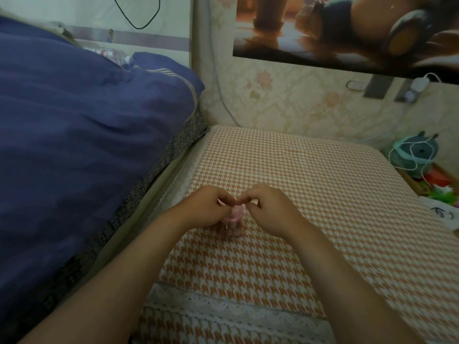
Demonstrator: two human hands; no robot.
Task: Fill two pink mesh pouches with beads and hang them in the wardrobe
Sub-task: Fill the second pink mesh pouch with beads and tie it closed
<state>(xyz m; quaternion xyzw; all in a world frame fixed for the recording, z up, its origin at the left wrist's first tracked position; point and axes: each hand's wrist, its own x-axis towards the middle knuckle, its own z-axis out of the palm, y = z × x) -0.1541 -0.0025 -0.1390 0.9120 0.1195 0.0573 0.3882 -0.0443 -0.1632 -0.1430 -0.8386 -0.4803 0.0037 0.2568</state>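
Note:
A small pink mesh pouch point(234, 216) stands on the orange houndstooth cloth of the table point(285, 175), mostly hidden between my hands. My left hand point(211, 207) pinches the pouch's top from the left. My right hand point(270, 209) pinches it from the right, thumb and forefinger together at the pouch's mouth. A pink ribbon hangs down the front of the pouch. Brownish contents show dimly through the mesh at its base. A second pouch is not in view.
A bed with a dark blue duvet point(87, 135) runs along the table's left side. Right of the table lie a teal plush toy point(414, 152) with a white cable, coloured items and a white sheet point(444, 214). A wallpapered wall stands behind.

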